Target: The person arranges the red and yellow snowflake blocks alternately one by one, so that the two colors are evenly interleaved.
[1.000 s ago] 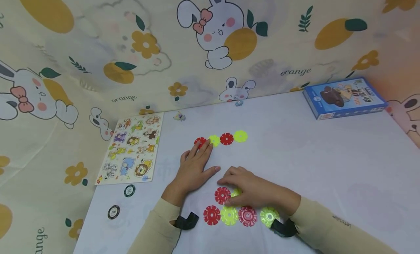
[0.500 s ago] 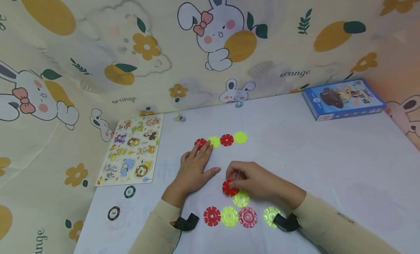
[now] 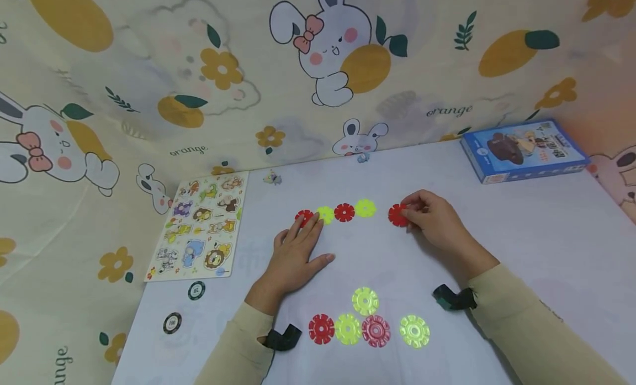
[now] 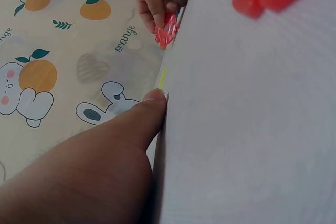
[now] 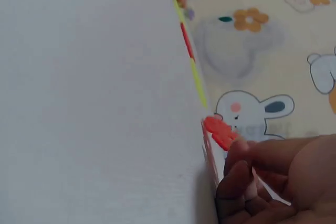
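Observation:
My right hand [image 3: 439, 222] pinches a red notched plastic disc [image 3: 397, 215] by its right edge, close over the table. That disc is right of a row of alternating discs: red [image 3: 302, 216], yellow [image 3: 326, 214], red [image 3: 344, 212] and yellow [image 3: 365, 207]. In the right wrist view the held red disc [image 5: 220, 131] is tilted at the fingertips. My left hand [image 3: 293, 260] lies flat with fingers extended, its fingertips on the row's left red and yellow discs, partly covering them. Its thumb [image 4: 142, 119] points toward the right in the head view.
Nearer the front lie more discs: red [image 3: 321, 328], yellow [image 3: 347, 328], pinkish red [image 3: 376, 331], yellow [image 3: 414, 331] and yellow [image 3: 365, 301]. An animal puzzle board [image 3: 199, 225] and two black-rimmed chips [image 3: 172, 322] are left. A blue box [image 3: 524, 150] stands back right.
My right hand has picked up the red disc from the front group and carried it away and rightward, to the right of the row. The left hand has stayed in place.

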{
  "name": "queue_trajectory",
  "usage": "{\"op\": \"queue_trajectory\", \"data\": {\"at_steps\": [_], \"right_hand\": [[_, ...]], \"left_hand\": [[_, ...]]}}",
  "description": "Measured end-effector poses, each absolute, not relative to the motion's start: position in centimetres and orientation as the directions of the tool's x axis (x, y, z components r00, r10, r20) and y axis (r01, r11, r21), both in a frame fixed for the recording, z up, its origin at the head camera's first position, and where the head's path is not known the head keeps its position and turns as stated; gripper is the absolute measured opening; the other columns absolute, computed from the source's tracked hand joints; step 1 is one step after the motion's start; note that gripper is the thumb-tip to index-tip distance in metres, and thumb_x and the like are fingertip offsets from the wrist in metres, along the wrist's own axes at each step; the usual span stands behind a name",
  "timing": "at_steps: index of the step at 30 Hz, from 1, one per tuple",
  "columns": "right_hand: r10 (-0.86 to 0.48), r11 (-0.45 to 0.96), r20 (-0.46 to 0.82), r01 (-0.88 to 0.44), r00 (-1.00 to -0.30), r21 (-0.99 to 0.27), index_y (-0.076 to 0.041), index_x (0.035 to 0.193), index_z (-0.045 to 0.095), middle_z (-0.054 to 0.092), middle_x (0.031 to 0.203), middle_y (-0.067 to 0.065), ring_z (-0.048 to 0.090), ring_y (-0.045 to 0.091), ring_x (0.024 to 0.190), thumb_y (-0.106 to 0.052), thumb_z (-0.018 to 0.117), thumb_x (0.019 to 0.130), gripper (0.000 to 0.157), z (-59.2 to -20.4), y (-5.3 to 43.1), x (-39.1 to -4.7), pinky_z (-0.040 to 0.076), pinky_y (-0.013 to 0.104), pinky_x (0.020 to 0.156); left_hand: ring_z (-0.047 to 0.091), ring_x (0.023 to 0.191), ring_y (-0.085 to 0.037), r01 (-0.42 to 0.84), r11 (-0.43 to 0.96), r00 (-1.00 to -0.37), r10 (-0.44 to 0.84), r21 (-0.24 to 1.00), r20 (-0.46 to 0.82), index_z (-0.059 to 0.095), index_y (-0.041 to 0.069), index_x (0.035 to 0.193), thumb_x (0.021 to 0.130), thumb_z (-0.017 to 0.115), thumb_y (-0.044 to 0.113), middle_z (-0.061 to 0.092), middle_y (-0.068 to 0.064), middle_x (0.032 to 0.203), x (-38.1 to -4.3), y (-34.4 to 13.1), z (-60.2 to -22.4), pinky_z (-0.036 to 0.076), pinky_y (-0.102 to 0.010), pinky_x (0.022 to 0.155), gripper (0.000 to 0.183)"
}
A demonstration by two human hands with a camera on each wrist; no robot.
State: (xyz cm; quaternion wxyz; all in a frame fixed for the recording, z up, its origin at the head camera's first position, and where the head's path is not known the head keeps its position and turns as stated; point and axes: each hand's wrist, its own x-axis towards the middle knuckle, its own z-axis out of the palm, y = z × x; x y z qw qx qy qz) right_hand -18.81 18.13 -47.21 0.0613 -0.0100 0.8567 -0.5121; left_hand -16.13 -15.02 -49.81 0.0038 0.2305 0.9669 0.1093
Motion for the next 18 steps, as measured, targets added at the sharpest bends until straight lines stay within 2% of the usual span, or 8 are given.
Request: {"op": "queue_trajectory", "data": {"at_steps": [3, 6, 10, 12, 15, 18], "right_hand": [[-0.034, 0.484, -0.100, 0.071, -0.994, -0.872, -0.012, 0.125, 0.054, 0.054, 0.110, 0.010, 0.058, 0.026, 0.089, -0.018, 0.063, 0.095, 0.033, -47.6, 18.2, -18.9, 0.054, 0.029, 0.071], [-0.023, 0.550, -0.070, 0.045, -0.997, -0.834, -0.016, 0.131, 0.054, 0.048, 0.127, 0.007, 0.052, 0.026, 0.103, -0.021, 0.064, 0.094, 0.038, -47.7, 18.1, -18.5, 0.052, 0.037, 0.079], [-0.167, 0.736, 0.001, -0.125, -0.986, -0.665, -0.012, 0.139, 0.051, 0.037, 0.145, 0.009, 0.036, 0.033, 0.126, -0.027, 0.065, 0.092, 0.051, -47.4, 17.8, -17.8, 0.043, 0.053, 0.092], [-0.255, 0.799, 0.002, -0.212, -0.967, -0.562, -0.010, 0.143, 0.046, 0.031, 0.151, 0.010, 0.025, 0.036, 0.134, -0.033, 0.066, 0.090, 0.062, -47.5, 17.6, -17.5, 0.034, 0.057, 0.099], [-0.320, 0.846, -0.010, -0.281, -0.947, -0.453, -0.010, 0.147, 0.040, 0.026, 0.154, 0.011, 0.018, 0.037, 0.136, -0.042, 0.067, 0.088, 0.073, -47.6, 17.1, -17.3, 0.026, 0.061, 0.101], [-0.336, 0.859, -0.005, -0.305, -0.942, -0.411, -0.011, 0.147, 0.039, 0.024, 0.154, 0.012, 0.016, 0.039, 0.136, -0.047, 0.067, 0.086, 0.077, -47.8, 16.7, -17.4, 0.023, 0.063, 0.098]], "left_hand": [[0.002, 0.144, -0.022, 0.442, 0.872, -0.895, 0.446, 0.210, 0.034, 0.020, 0.025, 0.154, 0.086, 0.037, 0.073, 0.011, 0.008, 0.159, -16.1, -15.1, -49.8, 0.013, -0.053, 0.106, 0.085], [0.001, 0.144, -0.023, 0.445, 0.869, -0.893, 0.448, 0.216, 0.035, 0.020, 0.024, 0.154, 0.087, 0.037, 0.073, 0.011, 0.007, 0.159, -16.1, -15.1, -49.9, 0.013, -0.053, 0.106, 0.085], [0.001, 0.144, -0.022, 0.448, 0.868, -0.892, 0.450, 0.214, 0.043, 0.020, 0.025, 0.154, 0.087, 0.036, 0.073, 0.011, 0.008, 0.159, -16.2, -15.2, -50.0, 0.013, -0.052, 0.106, 0.085], [0.002, 0.144, -0.022, 0.449, 0.867, -0.892, 0.450, 0.215, 0.045, 0.020, 0.025, 0.154, 0.087, 0.036, 0.073, 0.011, 0.008, 0.159, -16.2, -15.1, -49.9, 0.013, -0.052, 0.106, 0.084], [0.002, 0.144, -0.023, 0.450, 0.866, -0.891, 0.451, 0.220, 0.047, 0.020, 0.025, 0.154, 0.087, 0.038, 0.072, 0.011, 0.008, 0.159, -16.1, -15.1, -49.9, 0.014, -0.053, 0.105, 0.084], [0.002, 0.144, -0.023, 0.448, 0.867, -0.892, 0.449, 0.220, 0.046, 0.021, 0.025, 0.154, 0.087, 0.039, 0.072, 0.011, 0.007, 0.159, -16.1, -15.1, -49.8, 0.014, -0.053, 0.105, 0.084]]}}
